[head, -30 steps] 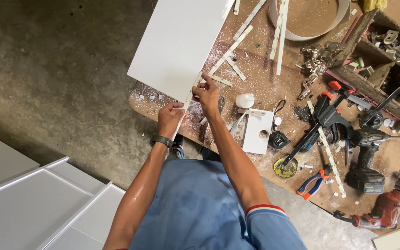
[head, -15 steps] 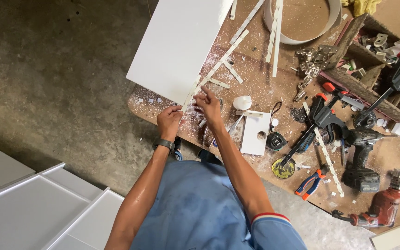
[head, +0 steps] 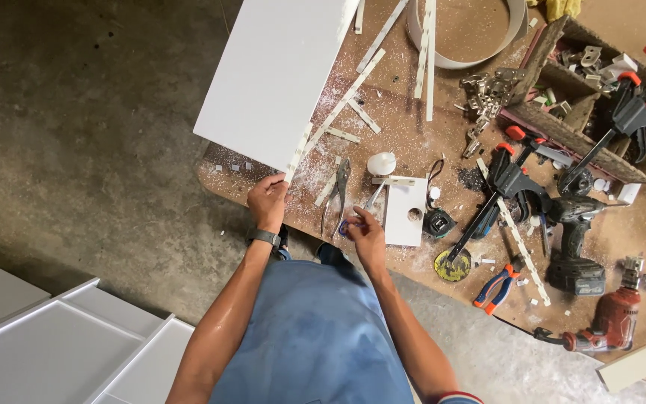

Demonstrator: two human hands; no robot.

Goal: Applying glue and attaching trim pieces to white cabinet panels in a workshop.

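On the tabletop [head: 443,127] | right hand [head: 364,233] has dropped from white panel [head: 274,75] to pliers [head: 342,187], grip unclear | left hand [head: 267,202] pinches edge strip [head: 297,153] | wooden box [head: 600,82] holds metal fittings [head: 588,56]

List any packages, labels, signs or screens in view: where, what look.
None clearly visible: bench holds only tools, strips and a white panel.
Left hand pinches a white strip at the panel corner.
Right hand rests near pliers.
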